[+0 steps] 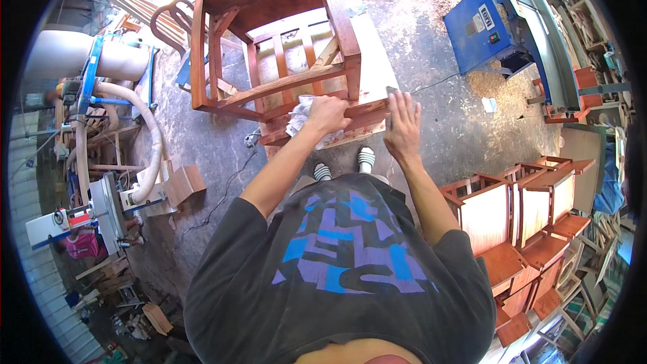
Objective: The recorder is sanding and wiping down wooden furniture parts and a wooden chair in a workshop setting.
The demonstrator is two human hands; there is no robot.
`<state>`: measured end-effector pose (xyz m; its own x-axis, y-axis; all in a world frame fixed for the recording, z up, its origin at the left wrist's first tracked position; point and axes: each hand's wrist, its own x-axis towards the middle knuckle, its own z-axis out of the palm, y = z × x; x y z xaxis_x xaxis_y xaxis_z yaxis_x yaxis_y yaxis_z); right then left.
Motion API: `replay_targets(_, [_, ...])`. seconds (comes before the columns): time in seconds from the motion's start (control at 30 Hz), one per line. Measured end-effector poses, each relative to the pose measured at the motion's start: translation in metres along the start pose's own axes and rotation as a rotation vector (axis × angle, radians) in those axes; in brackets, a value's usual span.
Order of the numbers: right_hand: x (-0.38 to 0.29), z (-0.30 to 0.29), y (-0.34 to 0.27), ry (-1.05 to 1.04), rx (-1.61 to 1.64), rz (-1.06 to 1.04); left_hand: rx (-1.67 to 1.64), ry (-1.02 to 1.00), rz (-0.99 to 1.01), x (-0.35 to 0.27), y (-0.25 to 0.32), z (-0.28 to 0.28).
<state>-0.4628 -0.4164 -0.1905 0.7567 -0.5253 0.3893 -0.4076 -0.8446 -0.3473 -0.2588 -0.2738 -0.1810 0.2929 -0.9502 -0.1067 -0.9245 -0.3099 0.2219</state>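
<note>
A reddish-brown wooden chair [283, 86] lies tipped over in front of me, with its slats and underside frame showing. My left hand [327, 115] is bent over the chair's near rail and grips a crumpled white rag [302, 111]. At the right end of that rail is my right hand [403, 124], its fingers stretched out and close together. A thin dark grey piece [391, 90], possibly sandpaper, shows at the fingertips and along the inner side of that hand. A pale board [376, 63] lies under the chair.
A blue woodworking machine [477, 30] stands at the right, sawdust around it. Several finished wooden chairs [485, 217] line the lower right. At the left are a dust collector hose [157, 136], a machine table [107, 207] and a person in pink [86, 243]. A cable [222, 197] crosses the floor.
</note>
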Motion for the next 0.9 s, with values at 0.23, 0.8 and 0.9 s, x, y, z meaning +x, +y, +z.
replay_targets(0.23, [-0.001,0.042,-0.008,-0.157,-0.096,-0.094,0.002,-0.133,-0.335,-0.146,-0.099,-0.033])
replay_targets(0.8, [-0.028,0.101,-0.221,-0.256,0.041,-0.574,-0.751,0.123,-0.685,-0.205,-0.158,0.086])
replay_targets(0.9, [-0.012,0.055,-0.124,-0.175,-0.115,-0.246,-0.923,0.227,-0.58,-0.203,-0.154,0.077])
